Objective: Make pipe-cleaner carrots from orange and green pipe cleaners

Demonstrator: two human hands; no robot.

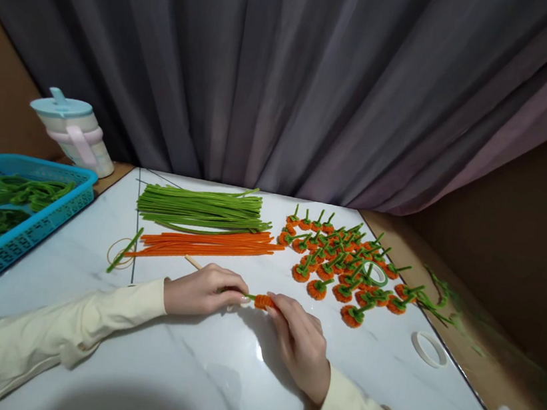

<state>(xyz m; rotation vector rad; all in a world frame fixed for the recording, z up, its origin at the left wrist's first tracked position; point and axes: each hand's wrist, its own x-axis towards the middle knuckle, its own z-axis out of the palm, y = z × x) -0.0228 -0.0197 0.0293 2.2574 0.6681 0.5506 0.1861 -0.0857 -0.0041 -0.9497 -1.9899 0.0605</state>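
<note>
Over the middle of the white marbled table, my left hand (206,290) and my right hand (298,343) meet at a small orange coil of pipe cleaner (265,302). The fingers of my right hand pinch the coil's right side. A short green stem (251,296) sticks out of its left end, and my left fingertips are closed on it. From behind my left hand pokes a thin pale wooden stick (192,261); how it is held is hidden. Just beyond lie a bundle of orange pipe cleaners (202,244) and a bundle of green pipe cleaners (200,209).
Many orange pumpkin-like pieces with green stems (328,271) cluster at right, a tape roll (374,273) on them. Another white tape roll (428,349) lies nearer. At left are a blue basket (65,201) with green pieces and a lidded cup (78,139). A curtain (250,74) hangs behind.
</note>
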